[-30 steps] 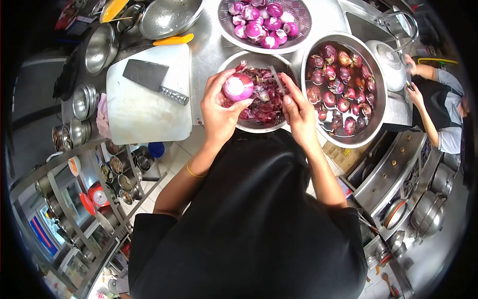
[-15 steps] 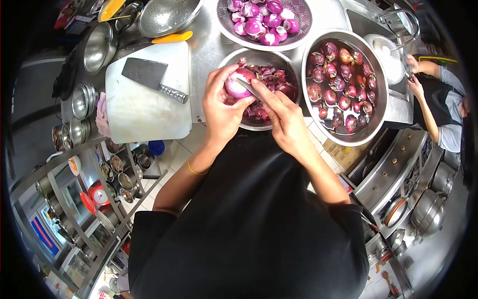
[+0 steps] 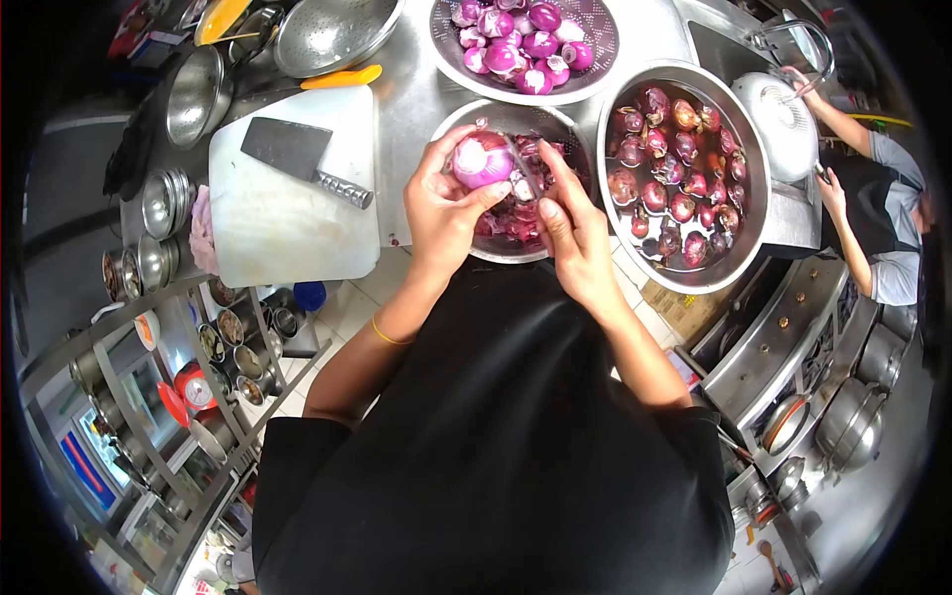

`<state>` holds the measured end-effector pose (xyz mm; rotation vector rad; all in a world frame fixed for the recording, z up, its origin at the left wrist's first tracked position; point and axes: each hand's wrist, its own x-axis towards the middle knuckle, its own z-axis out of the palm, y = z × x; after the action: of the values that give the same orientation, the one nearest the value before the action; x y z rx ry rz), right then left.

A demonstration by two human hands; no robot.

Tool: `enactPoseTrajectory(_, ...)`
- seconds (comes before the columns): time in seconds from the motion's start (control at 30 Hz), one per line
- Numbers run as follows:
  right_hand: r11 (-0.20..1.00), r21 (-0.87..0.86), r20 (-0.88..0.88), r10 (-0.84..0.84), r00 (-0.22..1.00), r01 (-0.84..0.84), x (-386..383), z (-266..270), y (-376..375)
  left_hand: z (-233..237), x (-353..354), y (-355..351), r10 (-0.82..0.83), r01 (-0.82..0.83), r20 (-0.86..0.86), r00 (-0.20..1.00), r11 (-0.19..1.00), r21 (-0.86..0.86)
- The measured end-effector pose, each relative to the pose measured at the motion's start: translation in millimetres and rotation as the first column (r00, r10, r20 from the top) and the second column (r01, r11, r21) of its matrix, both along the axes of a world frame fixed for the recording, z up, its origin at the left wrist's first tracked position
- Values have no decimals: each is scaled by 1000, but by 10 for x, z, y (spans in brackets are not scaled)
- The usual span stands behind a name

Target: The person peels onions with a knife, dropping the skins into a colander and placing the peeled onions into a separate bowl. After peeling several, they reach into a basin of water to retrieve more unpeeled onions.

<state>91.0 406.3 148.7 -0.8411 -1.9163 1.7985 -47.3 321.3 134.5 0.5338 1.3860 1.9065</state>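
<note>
My left hand (image 3: 443,188) grips a partly peeled red onion (image 3: 483,161) above a metal bowl (image 3: 462,112) of onion skins (image 3: 516,228). In my right hand (image 3: 575,223) is a small knife (image 3: 525,169), its blade beside the onion and apart from it. Behind that bowl stands a perforated colander (image 3: 446,61) of peeled purple onions (image 3: 504,57). To the right, a large steel basin (image 3: 762,178) holds unpeeled red onions (image 3: 684,206) in water.
A cleaver (image 3: 288,144) lies on a white cutting board (image 3: 297,228) at the left. Steel bowls (image 3: 198,94) crowd the back left. At the right, a person (image 3: 873,198) works by a sink (image 3: 719,50) with a white strainer-like lid (image 3: 773,124). Shelves of containers (image 3: 233,322) stand lower left.
The knife has moved off the onion to the right, and my right fingers have spread along it. The onion has turned, showing more pale flesh. The other person's hands have shifted.
</note>
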Motion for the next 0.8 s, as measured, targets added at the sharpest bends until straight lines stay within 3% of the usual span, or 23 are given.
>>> enactPoseTrajectory(0.13, 999, -3, -15, -50, 999, 50, 18, -144, 121, -68, -56, 35, 15, -22, 110, 994, 998, 59)
enactPoseTrajectory(0.17, 998, -28, 56, -57, 997, 59, 41, -187, 179, -84, -86, 11, 13, -19, 111, 994, 998, 59)
enactPoseTrajectory(0.27, 980, 106, 356, 123, 926, -171, 175, -192, 321, -112, -186, -82, 74, -74, 66, 995, 997, 4)
enactPoseTrajectory(0.3, 957, 210, 342, 120, 932, -200, 271, -308, 317, -131, -224, -127, 87, -86, 38, 996, 996, -29)
enactPoseTrajectory(0.37, 943, 230, 420, 125, 899, -239, 420, -330, 314, -183, -291, -209, 106, -107, -27, 994, 993, -46)
enactPoseTrajectory(0.43, 950, 108, 479, 209, 853, -294, 541, -359, 298, -210, -320, -269, 103, -105, -29, 994, 992, -64)
enactPoseTrajectory(0.5, 912, 89, 637, 257, 727, -401, 602, -443, 260, -215, -324, -285, 103, -106, -38, 994, 991, -80)
enactPoseTrajectory(0.57, 871, 275, 597, 176, 783, -406, 760, -735, 163, -219, -300, -280, 90, -92, -18, 996, 991, -102)
enactPoseTrajectory(0.7, 889, 276, 518, 184, 835, -366, 881, -679, 114, -222, -254, -268, 44, -45, -14, 999, 995, -86)
enactPoseTrajectory(0.77, 896, 81, 763, 227, 606, -438, 810, -346, 137, -235, -235, -253, 32, -33, -16, 999, 996, -79)
enactPoseTrajectory(0.8, 896, 82, 761, 226, 607, -437, 823, -268, 133, -236, -228, -250, 20, -22, -17, 1000, 996, -89)
